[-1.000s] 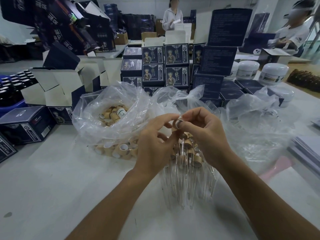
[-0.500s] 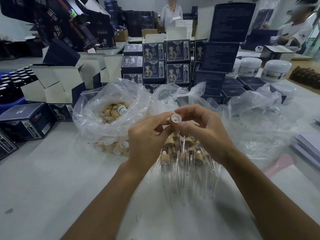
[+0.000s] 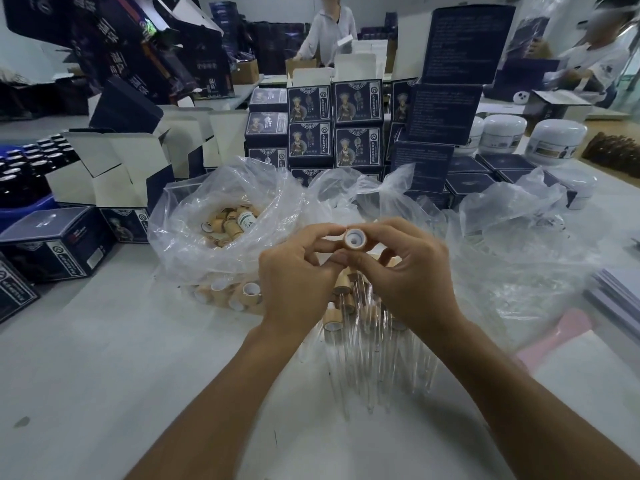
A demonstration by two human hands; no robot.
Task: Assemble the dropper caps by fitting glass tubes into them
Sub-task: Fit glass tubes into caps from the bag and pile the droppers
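Observation:
A wooden dropper cap [image 3: 355, 240] with a white inner ring faces the camera, its opening toward me. My right hand [image 3: 403, 271] pinches it between thumb and fingers. My left hand [image 3: 296, 278] touches its left side with thumb and forefinger. Below the hands lies a pile of assembled droppers [image 3: 367, 341], wooden caps with clear glass tubes pointing toward me. A clear plastic bag [image 3: 194, 244] at the left holds several loose wooden caps [image 3: 225, 223]; more caps [image 3: 239, 296] show through the bag's lower fold.
Dark blue printed boxes [image 3: 332, 126] are stacked behind the bags. Open white-lined cartons [image 3: 114, 174] and dark bottles [image 3: 24, 171] stand at the left, white jars [image 3: 554, 140] at the right. A pink tool [image 3: 554, 341] lies at the right. Two people work at the back.
The cap has been raised and turned, so that its white-ringed opening now faces the camera. Both hands lifted slightly above the pile of droppers.

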